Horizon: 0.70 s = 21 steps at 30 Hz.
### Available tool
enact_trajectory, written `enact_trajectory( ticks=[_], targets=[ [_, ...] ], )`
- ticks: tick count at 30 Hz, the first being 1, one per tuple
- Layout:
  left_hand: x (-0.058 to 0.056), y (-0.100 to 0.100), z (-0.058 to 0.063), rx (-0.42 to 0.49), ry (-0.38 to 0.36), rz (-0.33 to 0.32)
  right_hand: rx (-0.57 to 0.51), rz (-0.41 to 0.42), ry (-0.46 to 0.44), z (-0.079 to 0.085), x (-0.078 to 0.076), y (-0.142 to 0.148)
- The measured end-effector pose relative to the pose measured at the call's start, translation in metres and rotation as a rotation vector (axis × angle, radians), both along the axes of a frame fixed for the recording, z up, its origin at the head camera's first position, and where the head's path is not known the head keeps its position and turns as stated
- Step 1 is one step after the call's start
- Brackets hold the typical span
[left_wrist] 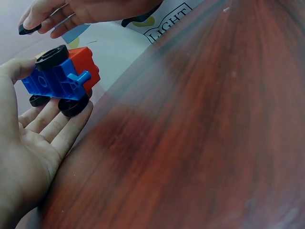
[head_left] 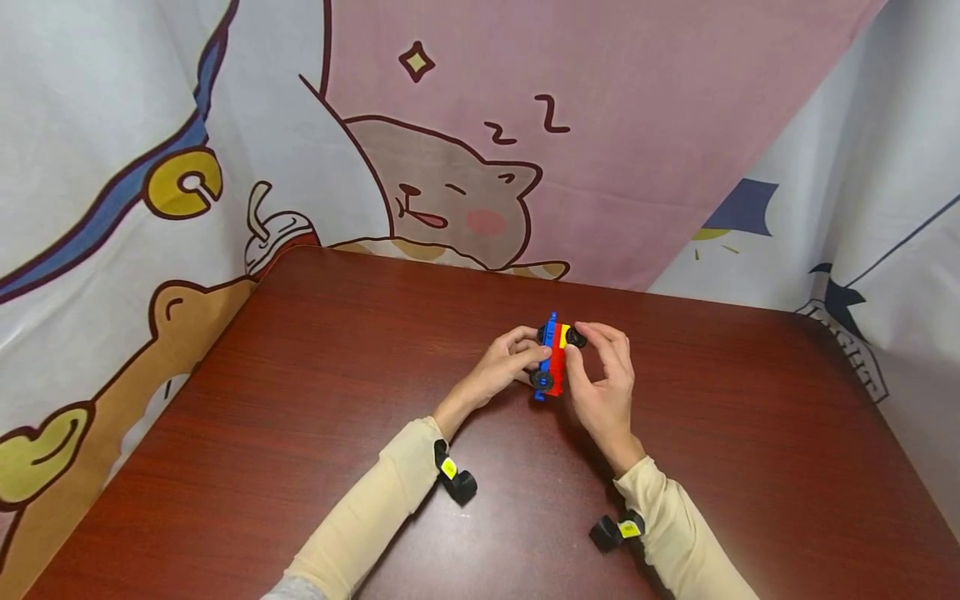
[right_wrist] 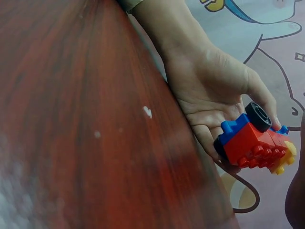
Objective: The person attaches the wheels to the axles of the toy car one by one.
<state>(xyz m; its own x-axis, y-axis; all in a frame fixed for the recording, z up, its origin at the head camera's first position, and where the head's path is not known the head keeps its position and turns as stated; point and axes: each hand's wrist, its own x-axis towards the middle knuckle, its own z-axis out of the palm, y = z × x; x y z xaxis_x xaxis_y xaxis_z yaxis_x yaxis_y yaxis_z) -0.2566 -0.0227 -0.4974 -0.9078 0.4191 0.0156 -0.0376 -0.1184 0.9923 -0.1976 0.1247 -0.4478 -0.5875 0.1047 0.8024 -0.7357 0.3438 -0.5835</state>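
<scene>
My left hand (head_left: 497,367) grips a small toy car (head_left: 557,371) built of bricks, with its thumb and fingers on the blue base. Black wheels sit on the base; one wheel (left_wrist: 52,57) faces the left wrist camera. Red bricks (right_wrist: 250,143) are stacked on the base, with a yellow brick (right_wrist: 289,155) at one end. My right hand (head_left: 606,383) pinches a loose black wheel (left_wrist: 29,29) between thumb and fingertips, close beside the yellow end. In the right wrist view only a dark edge of the right hand shows.
Both hands are above a glossy reddish-brown wooden table (head_left: 360,358). A printed cloth (head_left: 645,100) with cartoon animals hangs behind and beside it. Black cameras (head_left: 459,483) are strapped on both wrists, over beige sleeves (head_left: 367,500).
</scene>
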Motion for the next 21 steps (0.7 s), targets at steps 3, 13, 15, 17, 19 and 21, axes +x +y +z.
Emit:
enact_trajectory(
  ticks=[3,13,15,17,19,21],
  targets=[
    [0.001,0.000,0.001,0.001,0.000,-0.004,0.009,-0.002,0.007,0.002,0.001,-0.001],
    [0.002,-0.002,0.002,0.024,0.008,-0.029,0.024,0.023,0.032,0.006,-0.001,-0.003],
    [0.002,-0.002,0.002,0.025,0.008,-0.036,0.023,0.030,0.027,0.008,-0.001,-0.003],
    [0.002,-0.001,0.002,0.022,0.008,-0.042,0.028,0.036,0.018,0.011,-0.001,-0.004],
    [0.002,-0.001,0.002,0.017,0.008,-0.046,0.033,0.039,0.011,0.013,-0.001,-0.005],
    [0.001,-0.001,0.002,0.018,0.005,-0.051,0.034,0.043,0.008,0.013,-0.001,-0.006]
  ],
)
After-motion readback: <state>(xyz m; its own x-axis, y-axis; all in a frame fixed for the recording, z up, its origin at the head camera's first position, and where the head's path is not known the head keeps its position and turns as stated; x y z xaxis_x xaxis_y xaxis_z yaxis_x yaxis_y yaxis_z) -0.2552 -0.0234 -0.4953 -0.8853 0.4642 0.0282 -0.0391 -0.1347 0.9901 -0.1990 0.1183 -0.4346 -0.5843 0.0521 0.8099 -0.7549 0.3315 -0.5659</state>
